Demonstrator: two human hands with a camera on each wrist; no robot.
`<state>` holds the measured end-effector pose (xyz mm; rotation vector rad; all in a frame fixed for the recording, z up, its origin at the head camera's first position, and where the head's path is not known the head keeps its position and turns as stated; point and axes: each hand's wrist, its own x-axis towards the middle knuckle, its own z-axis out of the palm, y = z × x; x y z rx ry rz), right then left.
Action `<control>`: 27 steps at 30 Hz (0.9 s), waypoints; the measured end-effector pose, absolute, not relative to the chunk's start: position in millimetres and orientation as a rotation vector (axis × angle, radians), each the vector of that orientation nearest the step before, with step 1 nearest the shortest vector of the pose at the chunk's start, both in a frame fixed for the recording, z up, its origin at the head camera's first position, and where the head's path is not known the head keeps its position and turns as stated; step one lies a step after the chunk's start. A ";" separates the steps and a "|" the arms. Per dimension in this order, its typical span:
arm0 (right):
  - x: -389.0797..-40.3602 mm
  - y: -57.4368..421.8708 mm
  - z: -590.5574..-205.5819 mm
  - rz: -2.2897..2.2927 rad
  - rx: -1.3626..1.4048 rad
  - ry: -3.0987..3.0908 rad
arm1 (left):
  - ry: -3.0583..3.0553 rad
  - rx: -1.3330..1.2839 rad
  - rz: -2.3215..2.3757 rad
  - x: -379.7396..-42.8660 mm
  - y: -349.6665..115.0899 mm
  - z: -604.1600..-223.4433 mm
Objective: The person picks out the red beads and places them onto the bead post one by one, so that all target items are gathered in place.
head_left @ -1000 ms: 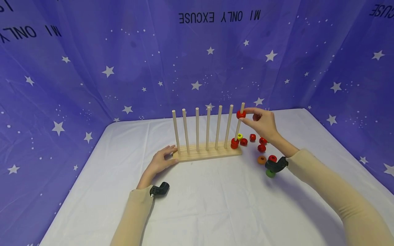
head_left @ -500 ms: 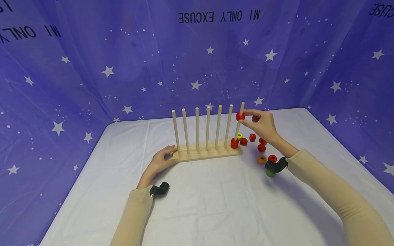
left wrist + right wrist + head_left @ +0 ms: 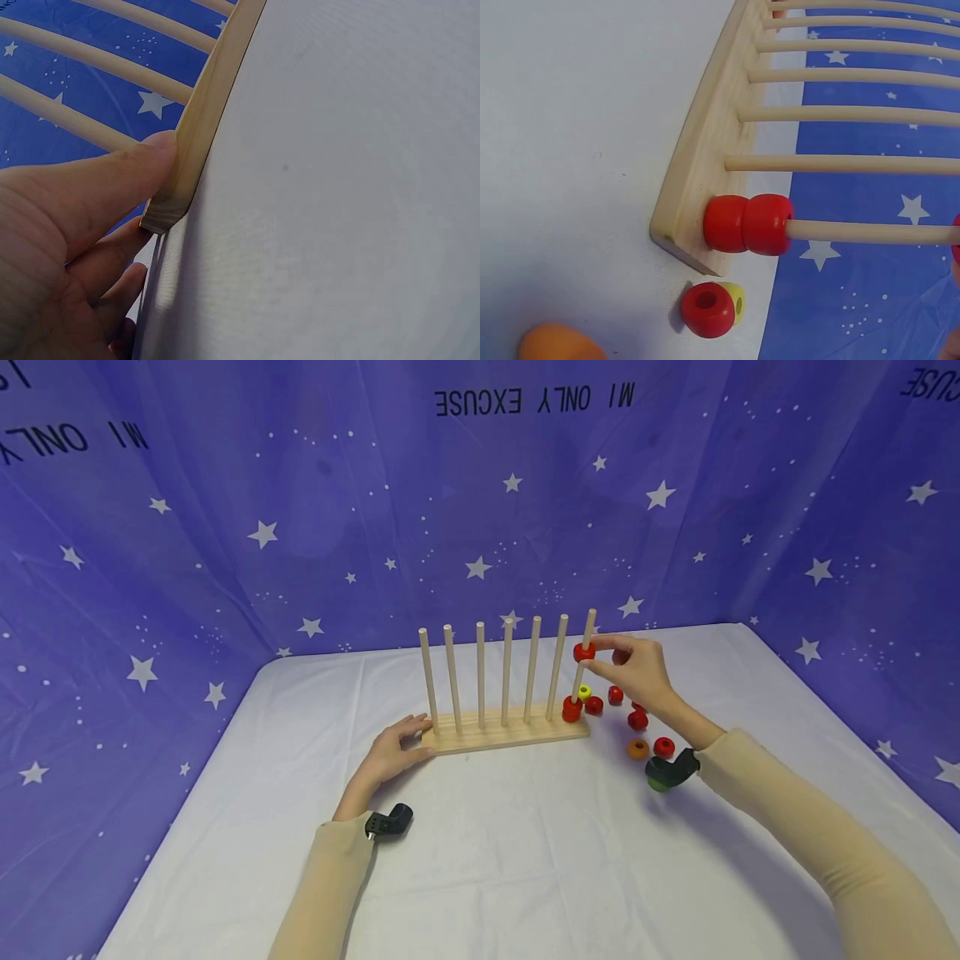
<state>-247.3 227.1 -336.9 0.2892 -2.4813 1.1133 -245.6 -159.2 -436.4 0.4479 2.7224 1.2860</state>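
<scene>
A wooden peg board with several upright pegs stands on the white table. My left hand grips its left end; the left wrist view shows the thumb against the front edge. Around the rightmost peg, partway up, is a red bead that my right hand pinches between thumb and forefinger. At that peg's foot sit two stacked red beads. In the right wrist view the pinched bead is mostly cut off by the frame edge.
Loose beads lie right of the board: several red ones, a yellow bead, an orange bead and a green bead partly hidden by the wrist camera. A starred purple curtain hangs behind the table.
My right hand has lowered the red bead a short way down the rightmost peg. The left hand and board have stayed in place.
</scene>
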 end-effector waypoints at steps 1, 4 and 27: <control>-246.9 226.9 -337.4 1.116 0.288 -2.485 | 2.722 0.448 1.288 -245.6 -159.3 -436.7; -246.4 226.5 -339.4 1.120 0.283 -2.498 | 2.723 0.449 1.286 -245.5 -159.3 -437.2; -245.6 223.4 -363.0 1.140 0.169 -2.593 | 2.735 0.472 1.274 -247.1 -159.6 -438.8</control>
